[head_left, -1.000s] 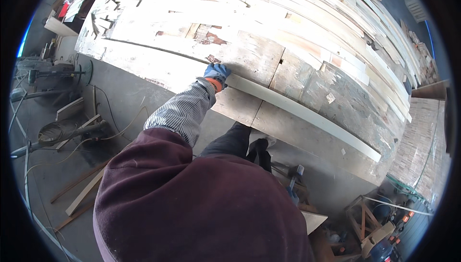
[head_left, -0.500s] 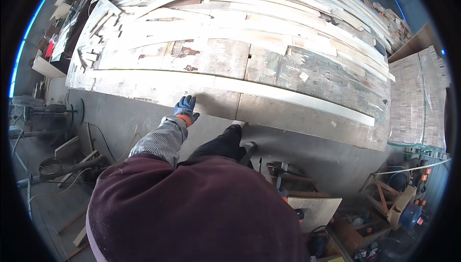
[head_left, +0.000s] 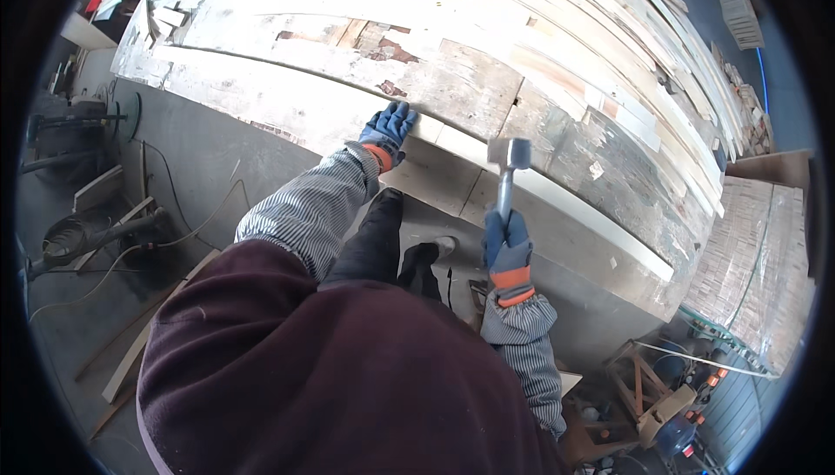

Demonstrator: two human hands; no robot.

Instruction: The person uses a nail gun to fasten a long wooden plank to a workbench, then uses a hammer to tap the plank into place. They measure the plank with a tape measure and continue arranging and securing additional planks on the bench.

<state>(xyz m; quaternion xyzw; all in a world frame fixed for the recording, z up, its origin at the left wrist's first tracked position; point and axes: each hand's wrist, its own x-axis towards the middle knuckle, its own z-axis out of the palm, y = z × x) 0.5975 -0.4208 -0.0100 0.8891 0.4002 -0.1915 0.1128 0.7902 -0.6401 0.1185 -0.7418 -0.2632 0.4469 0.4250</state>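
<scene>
My left hand (head_left: 390, 131), in a blue glove with an orange cuff, rests on a long pale wood strip (head_left: 578, 211) with its fingers stretched out across it. The strip lies along the near part of a worn wooden work table (head_left: 430, 175), and a joint line crosses it just right of that hand. In my right hand (head_left: 508, 250), gloved the same way, is a hammer (head_left: 510, 155) gripped by its handle. The hammer's metal head is raised, overlapping the strip in view; how far above it, I cannot tell.
Many loose wood strips (head_left: 600, 27) cover the far part of the table, with short offcuts (head_left: 170, 16) at far left. A wrapped stack of wood (head_left: 752, 257) stands at right. Lower right are a water bottle (head_left: 676, 434) and wooden frames; a cable (head_left: 187, 238) lies at left.
My left hand has moved forward and right, from the table's front edge onto the strip. My right hand has come into view with the hammer, which was lower down before. The view has turned.
</scene>
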